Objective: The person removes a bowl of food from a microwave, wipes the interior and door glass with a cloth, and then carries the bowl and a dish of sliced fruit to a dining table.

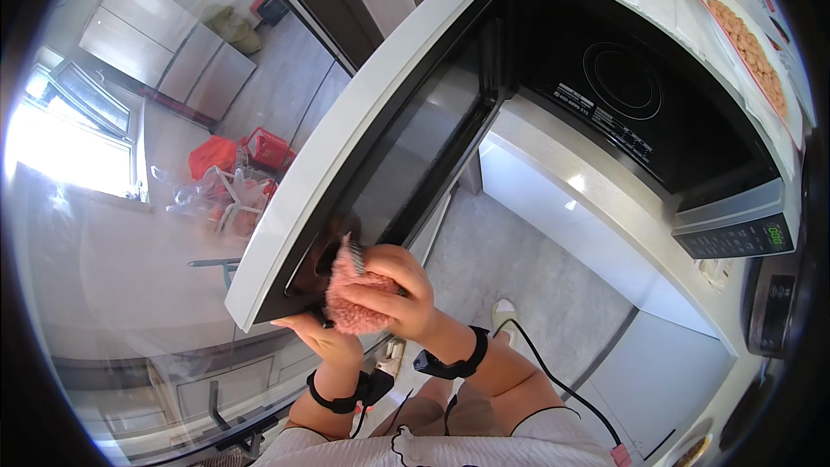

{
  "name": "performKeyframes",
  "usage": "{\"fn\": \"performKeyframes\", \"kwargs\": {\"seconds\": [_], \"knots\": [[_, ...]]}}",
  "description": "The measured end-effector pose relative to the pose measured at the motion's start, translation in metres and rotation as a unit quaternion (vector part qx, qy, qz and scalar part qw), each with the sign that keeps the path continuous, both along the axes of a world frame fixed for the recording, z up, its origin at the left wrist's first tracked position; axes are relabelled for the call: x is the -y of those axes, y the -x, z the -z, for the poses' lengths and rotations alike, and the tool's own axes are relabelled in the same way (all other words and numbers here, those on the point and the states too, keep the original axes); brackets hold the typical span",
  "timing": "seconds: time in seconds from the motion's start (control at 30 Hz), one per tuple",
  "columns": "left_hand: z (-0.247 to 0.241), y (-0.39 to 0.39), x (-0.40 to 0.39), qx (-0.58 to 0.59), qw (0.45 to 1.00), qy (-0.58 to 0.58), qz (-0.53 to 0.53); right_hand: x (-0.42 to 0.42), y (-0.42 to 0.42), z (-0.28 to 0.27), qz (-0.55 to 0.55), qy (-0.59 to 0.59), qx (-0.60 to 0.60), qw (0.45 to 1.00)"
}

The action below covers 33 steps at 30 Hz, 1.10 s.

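The microwave oven's door (415,136) stands wide open, its dark inner face towards me. My right hand (395,292) grips a pink fluffy cloth (363,301) and presses it to the lower end of that inner face. Just below, my left hand (327,336) is at the door's bottom edge; its fingertips are partly hidden behind the door, and whether it grips the edge is hard to tell. The black microwave cavity (622,84) is exposed at the upper right, with a lit display on its control panel (739,238).
A tray of peanut-like pieces (749,52) rests on top of the microwave. The pale countertop (557,155) runs beneath it. To the left are a glass pane and plastic bags (227,198). A black cable (551,376) hangs by my right arm.
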State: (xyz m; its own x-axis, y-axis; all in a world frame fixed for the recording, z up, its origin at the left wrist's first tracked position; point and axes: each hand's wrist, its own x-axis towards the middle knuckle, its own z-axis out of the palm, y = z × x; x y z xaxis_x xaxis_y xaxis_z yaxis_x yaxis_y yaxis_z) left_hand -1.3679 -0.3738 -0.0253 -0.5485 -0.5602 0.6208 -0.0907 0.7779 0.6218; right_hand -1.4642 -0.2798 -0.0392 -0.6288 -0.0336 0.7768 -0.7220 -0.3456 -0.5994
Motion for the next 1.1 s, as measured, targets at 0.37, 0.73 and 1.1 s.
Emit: {"fn": "performKeyframes", "kwargs": {"seconds": [0.37, 0.73, 1.1], "knots": [[-0.031, 0.026, -0.02, -0.019, 0.987, -0.156, 0.031, 0.001, 0.011, -0.009, 0.021, 0.025, -0.027, 0.999], [-0.017, 0.013, -0.003, -0.051, 0.982, -0.169, 0.065, 0.003, 0.01, 0.002, 0.044, -0.023, -0.076, 0.996], [-0.01, 0.011, 0.013, 0.042, 0.991, 0.121, -0.032, 0.011, 0.02, -0.005, -0.042, 0.035, -0.036, 0.998]]}}
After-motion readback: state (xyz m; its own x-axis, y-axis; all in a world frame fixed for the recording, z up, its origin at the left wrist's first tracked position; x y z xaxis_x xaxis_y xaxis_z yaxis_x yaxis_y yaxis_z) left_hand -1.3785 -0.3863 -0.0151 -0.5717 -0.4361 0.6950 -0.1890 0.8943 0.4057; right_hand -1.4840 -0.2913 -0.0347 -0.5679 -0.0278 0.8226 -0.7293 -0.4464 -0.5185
